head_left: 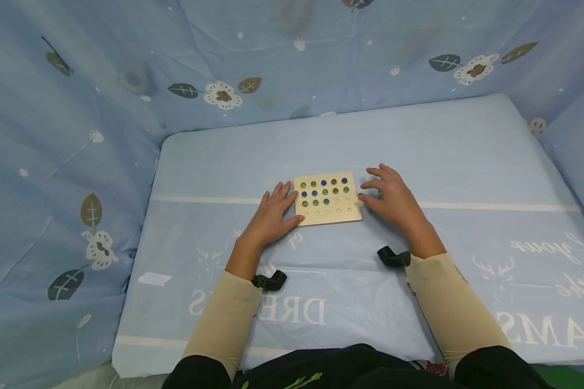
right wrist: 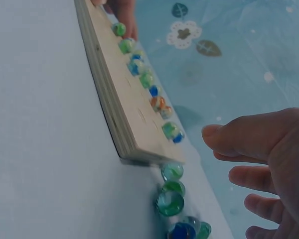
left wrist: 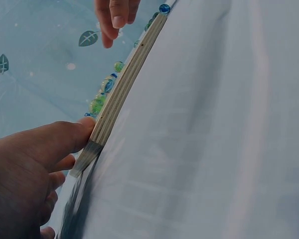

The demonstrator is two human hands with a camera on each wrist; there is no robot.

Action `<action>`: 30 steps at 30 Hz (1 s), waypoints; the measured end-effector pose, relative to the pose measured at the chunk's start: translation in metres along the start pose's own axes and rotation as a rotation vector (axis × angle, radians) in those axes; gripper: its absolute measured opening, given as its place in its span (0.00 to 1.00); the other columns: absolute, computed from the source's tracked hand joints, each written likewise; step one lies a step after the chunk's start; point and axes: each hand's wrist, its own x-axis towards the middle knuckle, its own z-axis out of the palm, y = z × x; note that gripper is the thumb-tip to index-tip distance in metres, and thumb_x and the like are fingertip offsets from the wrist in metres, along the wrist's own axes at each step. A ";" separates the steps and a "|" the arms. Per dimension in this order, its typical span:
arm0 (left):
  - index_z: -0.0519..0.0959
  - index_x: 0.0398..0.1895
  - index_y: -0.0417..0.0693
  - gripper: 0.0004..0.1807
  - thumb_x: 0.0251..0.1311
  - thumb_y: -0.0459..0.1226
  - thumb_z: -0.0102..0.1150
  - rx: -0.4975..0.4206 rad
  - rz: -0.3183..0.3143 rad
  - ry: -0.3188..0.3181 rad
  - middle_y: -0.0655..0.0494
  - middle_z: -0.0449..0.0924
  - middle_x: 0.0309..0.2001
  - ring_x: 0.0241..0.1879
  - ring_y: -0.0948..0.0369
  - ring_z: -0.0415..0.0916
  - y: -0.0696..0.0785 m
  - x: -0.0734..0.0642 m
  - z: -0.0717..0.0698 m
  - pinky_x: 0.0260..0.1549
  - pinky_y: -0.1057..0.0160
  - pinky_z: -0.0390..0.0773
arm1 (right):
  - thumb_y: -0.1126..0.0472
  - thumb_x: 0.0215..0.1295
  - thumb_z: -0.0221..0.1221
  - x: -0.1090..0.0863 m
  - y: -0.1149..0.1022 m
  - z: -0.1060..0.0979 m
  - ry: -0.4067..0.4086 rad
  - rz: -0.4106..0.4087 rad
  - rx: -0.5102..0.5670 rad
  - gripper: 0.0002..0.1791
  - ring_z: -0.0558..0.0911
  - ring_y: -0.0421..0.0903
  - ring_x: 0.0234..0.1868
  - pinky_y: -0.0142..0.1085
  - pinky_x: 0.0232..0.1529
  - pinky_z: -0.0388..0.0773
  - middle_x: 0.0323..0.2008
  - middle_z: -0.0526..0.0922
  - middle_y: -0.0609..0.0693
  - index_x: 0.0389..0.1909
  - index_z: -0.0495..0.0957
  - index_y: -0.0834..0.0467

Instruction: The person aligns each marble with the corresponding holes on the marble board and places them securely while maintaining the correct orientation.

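A flat square plywood board (head_left: 327, 198) drilled with rows of shallow dimples lies on the light-blue printed sheet (head_left: 467, 162) in front of the person, with small green, blue and amber glass marbles (head_left: 324, 192) seated in its upper rows and the lower dimples bare. A loose cluster of green and blue glass marbles (right wrist: 174, 196) lies on the sheet just beside the board's right edge. The marbles look hard, smooth and prone to roll, best pinched between fingertips one at a time; the board looks stiff and light. The left hand (head_left: 272, 216) lies flat with straight fingers, thumb pressed against the board's left edge. The right hand (head_left: 391, 197) hovers over the loose marbles, fingers loosely curved and spread; whether it pinches one I cannot tell
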 end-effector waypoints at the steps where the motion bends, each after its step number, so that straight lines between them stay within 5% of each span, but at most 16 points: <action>1: 0.54 0.73 0.53 0.40 0.62 0.58 0.50 -0.004 -0.002 -0.001 0.57 0.38 0.76 0.75 0.58 0.31 0.000 0.000 0.000 0.71 0.47 0.38 | 0.57 0.58 0.64 0.000 0.001 -0.001 -0.002 0.009 0.000 0.16 0.52 0.56 0.73 0.54 0.68 0.54 0.66 0.67 0.56 0.45 0.83 0.60; 30: 0.54 0.73 0.54 0.40 0.62 0.59 0.50 -0.010 0.004 0.004 0.57 0.38 0.76 0.75 0.58 0.31 -0.002 0.001 0.002 0.71 0.47 0.38 | 0.56 0.59 0.63 0.002 0.009 0.012 -0.047 0.051 -0.033 0.16 0.52 0.59 0.72 0.55 0.68 0.53 0.65 0.67 0.61 0.44 0.83 0.62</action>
